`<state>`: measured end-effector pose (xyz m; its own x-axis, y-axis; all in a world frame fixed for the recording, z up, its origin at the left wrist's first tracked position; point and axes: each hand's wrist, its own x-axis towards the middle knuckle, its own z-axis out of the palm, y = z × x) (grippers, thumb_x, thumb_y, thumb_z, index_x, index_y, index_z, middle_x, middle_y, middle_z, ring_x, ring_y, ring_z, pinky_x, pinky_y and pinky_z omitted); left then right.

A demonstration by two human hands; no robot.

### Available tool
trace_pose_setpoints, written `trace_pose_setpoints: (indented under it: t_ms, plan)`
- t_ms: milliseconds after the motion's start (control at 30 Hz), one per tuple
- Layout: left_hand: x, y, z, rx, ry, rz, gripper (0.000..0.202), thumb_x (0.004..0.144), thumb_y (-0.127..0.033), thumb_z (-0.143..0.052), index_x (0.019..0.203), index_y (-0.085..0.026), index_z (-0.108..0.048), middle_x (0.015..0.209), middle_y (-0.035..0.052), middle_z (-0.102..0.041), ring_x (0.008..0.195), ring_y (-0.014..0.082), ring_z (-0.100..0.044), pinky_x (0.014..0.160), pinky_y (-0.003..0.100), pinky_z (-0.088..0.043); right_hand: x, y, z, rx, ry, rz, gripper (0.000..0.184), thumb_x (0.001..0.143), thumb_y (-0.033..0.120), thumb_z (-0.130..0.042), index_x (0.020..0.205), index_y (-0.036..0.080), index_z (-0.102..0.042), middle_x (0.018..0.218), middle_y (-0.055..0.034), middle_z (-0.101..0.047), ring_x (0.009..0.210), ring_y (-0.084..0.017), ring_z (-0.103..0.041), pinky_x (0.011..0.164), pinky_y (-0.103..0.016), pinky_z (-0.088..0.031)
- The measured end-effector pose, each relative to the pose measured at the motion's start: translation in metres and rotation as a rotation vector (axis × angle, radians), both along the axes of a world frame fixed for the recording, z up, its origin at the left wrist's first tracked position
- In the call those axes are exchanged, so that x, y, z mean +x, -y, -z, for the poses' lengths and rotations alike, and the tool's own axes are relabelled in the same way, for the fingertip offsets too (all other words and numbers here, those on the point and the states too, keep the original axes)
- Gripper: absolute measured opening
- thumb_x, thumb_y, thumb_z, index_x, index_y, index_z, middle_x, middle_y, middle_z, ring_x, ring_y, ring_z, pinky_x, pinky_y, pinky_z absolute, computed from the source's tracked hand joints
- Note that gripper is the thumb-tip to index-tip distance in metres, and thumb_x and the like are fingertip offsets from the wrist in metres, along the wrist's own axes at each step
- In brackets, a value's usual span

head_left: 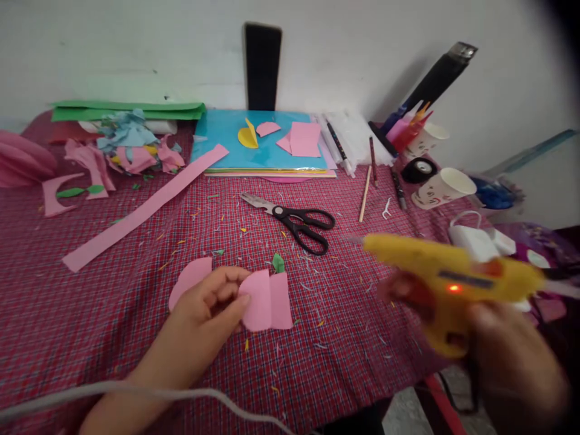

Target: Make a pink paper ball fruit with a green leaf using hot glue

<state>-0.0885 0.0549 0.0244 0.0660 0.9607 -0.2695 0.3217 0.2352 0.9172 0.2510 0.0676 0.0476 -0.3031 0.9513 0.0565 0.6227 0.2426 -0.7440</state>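
Between the thumb and fingers of my left hand [203, 317] is a folded pink paper piece [257, 302] with a rounded left side, held low over the table. Another pink paper piece [193, 278] lies partly hidden behind that hand. A small green paper scrap [278, 263] shows just beyond the held piece. My right hand [507, 350], blurred, grips a yellow hot glue gun [435, 272] at the right, its nozzle pointing left and an orange-red light glowing on its side. Black-handled scissors [290, 219] lie on the cloth between and beyond my hands.
A long pink paper strip [145, 208] and crumpled paper scraps [129, 145] lie at the left. Farther back are a blue sheet pack [217, 136] and a phone [263, 66] against the wall. Paper cups [444, 188] stand right. A white cable [172, 394] crosses the front.
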Motion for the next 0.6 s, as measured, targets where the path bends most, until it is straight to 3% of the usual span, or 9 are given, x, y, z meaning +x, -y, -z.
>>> trace_pose_setpoints:
  t_ms: [67,167,267,400,600]
  plan:
    - [0.000,0.006,0.004,0.071,-0.158,0.039,0.018,0.088,-0.029,-0.054,0.103,-0.022,-0.060,0.076,-0.0020,-0.070,0.065,0.0122,-0.065,0.055,0.020,-0.050,-0.017,0.005,0.004,-0.168,-0.101,-0.141,0.041,0.101,0.046,-0.031,0.129,0.025,-0.052,0.084,-0.0058,-0.072,0.040,-0.011,-0.052,0.035,-0.021,-0.042]
    - [0.001,0.016,0.014,0.260,-0.314,0.208,0.017,0.090,-0.028,-0.052,0.106,-0.027,-0.059,0.089,-0.0023,-0.073,0.074,0.0128,-0.070,0.062,0.020,-0.054,-0.039,0.002,0.013,-0.336,-0.178,-0.230,0.036,0.100,0.043,-0.039,0.129,0.024,-0.051,0.092,-0.0070,-0.071,0.048,-0.009,-0.054,0.040,-0.018,-0.045]
    - [0.001,0.024,0.024,0.458,-0.432,0.351,0.031,0.092,-0.020,-0.048,0.121,-0.029,-0.052,0.094,-0.0019,-0.073,0.076,0.0125,-0.070,0.067,0.021,-0.056,-0.045,-0.004,0.020,-0.294,-0.123,-0.286,0.029,0.099,0.037,-0.044,0.122,0.024,-0.056,0.105,-0.0093,-0.068,0.066,-0.012,-0.062,0.053,-0.021,-0.052]
    - [-0.001,0.031,0.033,0.598,-0.720,0.537,0.047,0.085,-0.006,-0.039,0.128,-0.023,-0.047,0.081,0.0000,-0.072,0.066,0.0159,-0.068,0.057,0.025,-0.054,-0.039,-0.007,0.022,-0.189,0.006,-0.315,0.024,0.096,0.034,-0.049,0.116,0.024,-0.058,0.113,-0.0098,-0.065,0.096,-0.021,-0.065,0.079,-0.034,-0.057]
    - [-0.001,0.032,0.036,0.677,-0.869,0.591,0.047,0.082,-0.002,-0.034,0.124,-0.018,-0.046,0.069,-0.0022,-0.067,0.059,0.0152,-0.064,0.049,0.025,-0.047,-0.041,-0.012,0.021,-0.152,0.066,-0.345,0.030,0.096,0.033,-0.048,0.123,0.022,-0.055,0.115,-0.0109,-0.066,0.099,-0.022,-0.065,0.082,-0.033,-0.057]
